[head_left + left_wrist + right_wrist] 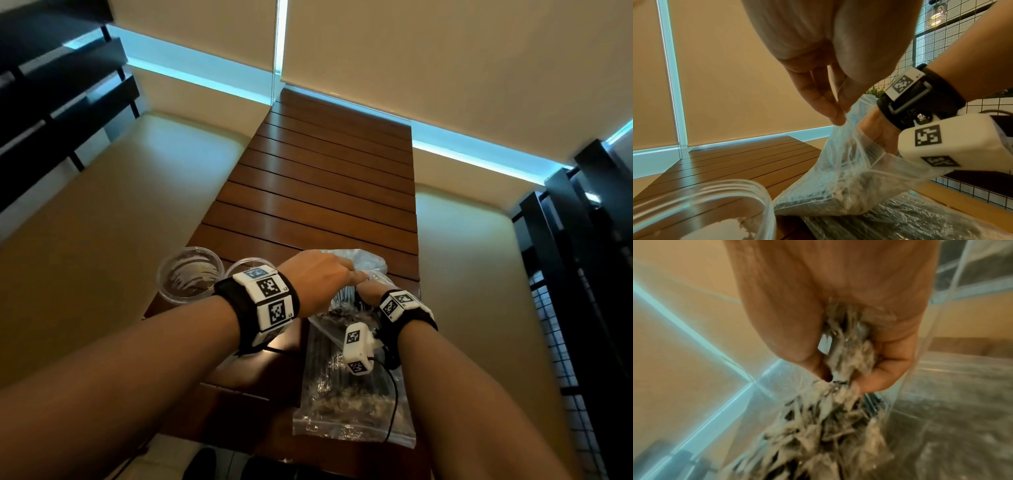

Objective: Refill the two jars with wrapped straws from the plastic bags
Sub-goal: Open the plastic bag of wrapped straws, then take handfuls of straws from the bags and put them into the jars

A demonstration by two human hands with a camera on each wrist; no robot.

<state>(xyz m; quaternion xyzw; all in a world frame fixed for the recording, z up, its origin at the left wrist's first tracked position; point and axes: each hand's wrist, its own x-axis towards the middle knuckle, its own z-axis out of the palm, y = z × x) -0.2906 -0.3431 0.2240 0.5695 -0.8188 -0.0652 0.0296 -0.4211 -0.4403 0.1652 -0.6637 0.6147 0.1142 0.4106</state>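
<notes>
My left hand pinches the rim of a clear plastic bag and holds its mouth up. My right hand is inside that bag, gripping a bundle of wrapped straws. In the head view the left hand sits above the bag, and the right hand is mostly hidden by plastic. A second bag of straws lies flat near the table's front edge. Two clear jars stand at the left: one in full view, the other partly behind my left wrist. A jar's rim shows close by.
The slatted wooden table runs away from me towards a window with drawn blinds. Dark slatted furniture stands at the left, and a black frame with wire grid at the right. A black cable hangs from my right wrist.
</notes>
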